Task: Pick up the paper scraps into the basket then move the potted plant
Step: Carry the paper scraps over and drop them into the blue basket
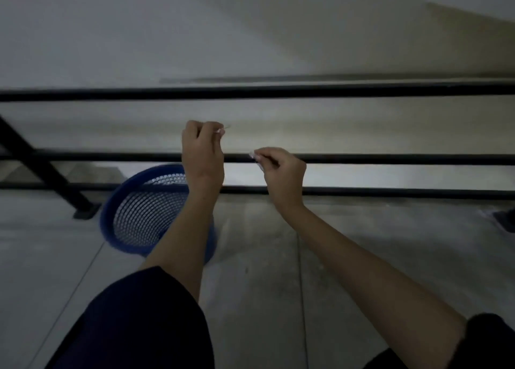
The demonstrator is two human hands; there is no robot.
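A blue mesh basket (139,215) stands on the grey floor at centre left, partly behind my left forearm. My left hand (202,151) is raised above and to the right of the basket, fingers pinched on a small white paper scrap (221,130). My right hand (281,170) is held a little lower to the right, pinching another small white paper scrap (255,158). Both hands are up in front of the black railing. The potted plant is not in view.
Black horizontal railing bars (362,91) cross the view at several heights, with a slanted black post (44,168) bolted to the floor left of the basket. A dark object (505,219) sits at the right edge. Beyond the rail lies a lower level.
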